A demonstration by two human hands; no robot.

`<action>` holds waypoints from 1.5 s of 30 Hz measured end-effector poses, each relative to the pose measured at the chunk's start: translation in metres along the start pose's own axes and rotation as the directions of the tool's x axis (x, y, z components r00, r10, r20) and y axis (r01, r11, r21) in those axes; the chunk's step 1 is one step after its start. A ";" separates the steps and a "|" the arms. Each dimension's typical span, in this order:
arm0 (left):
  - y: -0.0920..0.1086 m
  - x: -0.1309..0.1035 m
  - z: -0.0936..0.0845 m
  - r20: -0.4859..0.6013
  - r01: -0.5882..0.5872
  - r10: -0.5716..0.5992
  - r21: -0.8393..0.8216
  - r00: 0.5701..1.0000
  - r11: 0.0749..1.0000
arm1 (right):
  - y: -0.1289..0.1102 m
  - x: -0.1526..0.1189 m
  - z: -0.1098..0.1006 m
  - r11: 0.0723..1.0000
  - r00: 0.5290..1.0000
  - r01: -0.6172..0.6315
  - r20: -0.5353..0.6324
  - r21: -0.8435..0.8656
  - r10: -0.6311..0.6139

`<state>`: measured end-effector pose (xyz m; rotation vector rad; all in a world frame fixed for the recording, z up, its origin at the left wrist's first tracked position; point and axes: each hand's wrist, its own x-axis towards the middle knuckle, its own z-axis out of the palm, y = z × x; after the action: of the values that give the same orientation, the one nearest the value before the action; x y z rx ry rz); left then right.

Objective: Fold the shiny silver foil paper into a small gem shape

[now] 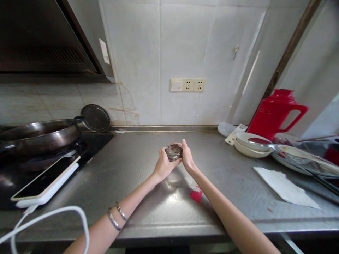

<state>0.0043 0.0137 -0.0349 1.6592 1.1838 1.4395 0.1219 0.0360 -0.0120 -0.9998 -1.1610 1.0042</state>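
A small round glass (174,152), clear with a faceted look, is held between both hands over the middle of the metal counter. My left hand (164,164) wraps around its left and near side, with a thumb along the front. My right hand (186,157) presses against the right side, its fingers pointing up and away. The far fingers are partly hidden behind the glass. On the counter beside my right forearm lies a small red piece (196,194) with a torn-looking white edge.
To the left are a frying pan (42,135) on the stove, a round dark lid (95,118), and a phone on a white power bank (47,180) with a white cable. On the right stand bowls (251,144), a red thermos (275,113) and a white paper napkin (287,187).
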 end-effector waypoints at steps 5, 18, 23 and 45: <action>0.001 0.003 -0.003 -0.048 0.035 -0.026 0.181 0.999 0.983 | -0.005 -0.009 0.004 0.992 0.998 0.051 -0.040 -0.113 -0.055; 0.000 0.003 -0.002 0.238 -0.033 0.063 -0.130 0.969 0.991 | 0.004 0.006 -0.007 0.998 0.994 -0.059 -0.090 0.019 0.060; -0.004 0.005 -0.003 0.174 -0.036 0.064 -0.161 0.983 0.986 | 0.005 0.007 -0.008 0.995 0.997 -0.079 -0.009 0.056 0.080; 0.001 0.011 -0.008 -0.069 0.083 -0.080 0.041 0.994 0.996 | 0.014 -0.013 0.013 0.999 0.996 -0.015 -0.092 0.029 0.018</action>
<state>-0.0030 0.0222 -0.0280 1.5836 1.3137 1.4386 0.1058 0.0282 -0.0270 -1.0243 -1.0612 0.9748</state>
